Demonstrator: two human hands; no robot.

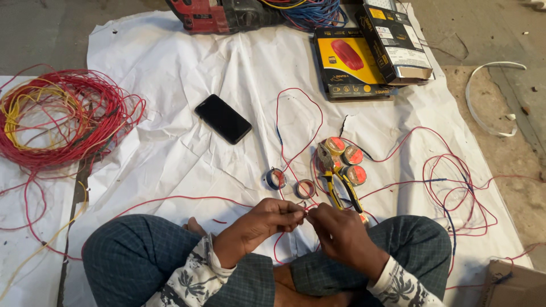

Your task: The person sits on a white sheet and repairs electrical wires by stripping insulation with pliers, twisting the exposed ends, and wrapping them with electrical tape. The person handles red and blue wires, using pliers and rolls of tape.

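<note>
The person sits cross-legged on a crumpled white paper sheet (187, 153), and both hands meet low in the middle: the left hand (263, 223) and the right hand (340, 232) each pinch a thin red insulated wire (170, 199), fingertips almost touching where its ends come together. This looks like a twist joint, so it pays to keep the grip close to the bare ends and turn evenly, one hand steady, the other rolling. At twelve o'clock from the hands lie yellow-handled pliers (339, 187) beside a cluster of small orange tape rolls (346, 159), with two more tape rolls (290, 183) at eleven o'clock. A black flat smartphone (223, 118) rests further off at eleven. A big coil of red and yellow wire (57, 116) sits at ten o'clock, well apart.
</note>
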